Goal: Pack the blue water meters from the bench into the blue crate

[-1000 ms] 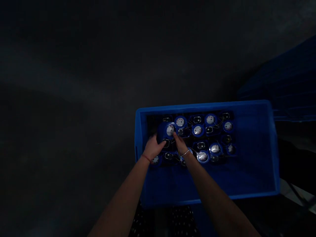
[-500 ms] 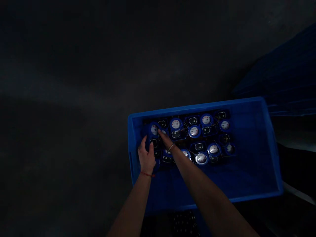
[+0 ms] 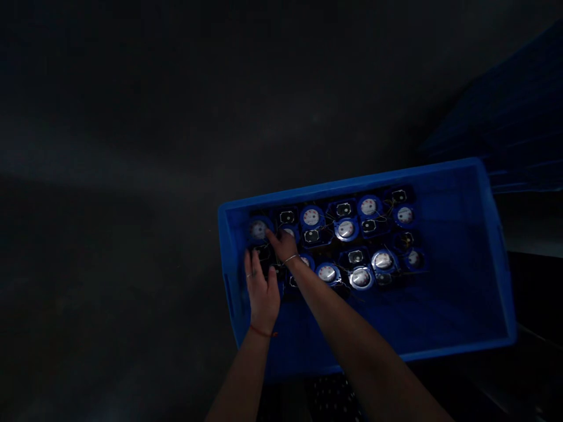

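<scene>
Crate (image 3: 453, 275) holds dial units (image 3: 311, 217); right hand (image 3: 282, 246) touches its far-left unit (image 3: 257, 229), grip unclear. Left hand (image 3: 264, 297) is splayed nearby.

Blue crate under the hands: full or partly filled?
Partly filled. White-faced units sit in the blue crate, but bare blue interior shows toward picture right.

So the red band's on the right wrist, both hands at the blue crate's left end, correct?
No, the head view shows the red band on the left wrist, not right. Left hand and right hand are at the left end of the blue crate.
</scene>
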The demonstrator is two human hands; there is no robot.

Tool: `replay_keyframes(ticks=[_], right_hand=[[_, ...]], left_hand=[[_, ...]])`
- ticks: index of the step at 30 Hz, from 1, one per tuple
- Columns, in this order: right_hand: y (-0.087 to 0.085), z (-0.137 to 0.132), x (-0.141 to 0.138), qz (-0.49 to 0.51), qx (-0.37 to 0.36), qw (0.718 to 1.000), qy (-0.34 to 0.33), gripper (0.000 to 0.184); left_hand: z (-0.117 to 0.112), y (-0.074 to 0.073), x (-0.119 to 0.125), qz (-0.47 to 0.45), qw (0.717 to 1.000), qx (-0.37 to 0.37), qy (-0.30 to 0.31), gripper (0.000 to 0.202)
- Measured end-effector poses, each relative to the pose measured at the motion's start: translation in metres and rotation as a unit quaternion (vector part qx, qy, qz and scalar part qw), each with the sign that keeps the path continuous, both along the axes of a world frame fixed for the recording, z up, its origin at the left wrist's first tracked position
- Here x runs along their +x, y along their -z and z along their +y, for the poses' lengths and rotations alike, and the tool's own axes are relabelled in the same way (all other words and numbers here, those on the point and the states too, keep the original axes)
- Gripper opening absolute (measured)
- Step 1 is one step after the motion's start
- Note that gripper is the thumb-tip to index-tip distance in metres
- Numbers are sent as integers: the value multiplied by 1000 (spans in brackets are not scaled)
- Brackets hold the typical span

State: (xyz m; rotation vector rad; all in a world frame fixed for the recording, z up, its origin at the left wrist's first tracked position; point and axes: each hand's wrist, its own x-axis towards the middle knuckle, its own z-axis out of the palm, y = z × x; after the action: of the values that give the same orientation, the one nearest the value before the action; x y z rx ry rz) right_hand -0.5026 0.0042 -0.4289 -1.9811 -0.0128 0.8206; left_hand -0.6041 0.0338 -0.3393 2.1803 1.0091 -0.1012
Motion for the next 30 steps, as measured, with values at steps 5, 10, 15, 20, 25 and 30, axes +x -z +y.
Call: replay_keyframes(ticks=[5,10,15,20,25,30], right_hand=[[-2,2,-2,15,14,1000,8,36],[-6,-5,-4,51,50,997,29,44],[-11,-37,-10,141,240,956,96,49],[-22,-82,-22,262,284,899,207,51],[-24,-84,-30,314,290,881,204,50],[-4,-48,-23,186,188,943,202,51]], left_hand=[[-2,20,-4,63,996,9,57,49],[-11,1,-12,-70,997,7,-14,42],[-25,-22,-31,-133,978,-46,-155,52],[-14,-25,-20,-22,982,-161,-93,73],[-8,-29,0,12,990,-133,-56,59],[-4,-17,8,44,996,-21,-77,59]])
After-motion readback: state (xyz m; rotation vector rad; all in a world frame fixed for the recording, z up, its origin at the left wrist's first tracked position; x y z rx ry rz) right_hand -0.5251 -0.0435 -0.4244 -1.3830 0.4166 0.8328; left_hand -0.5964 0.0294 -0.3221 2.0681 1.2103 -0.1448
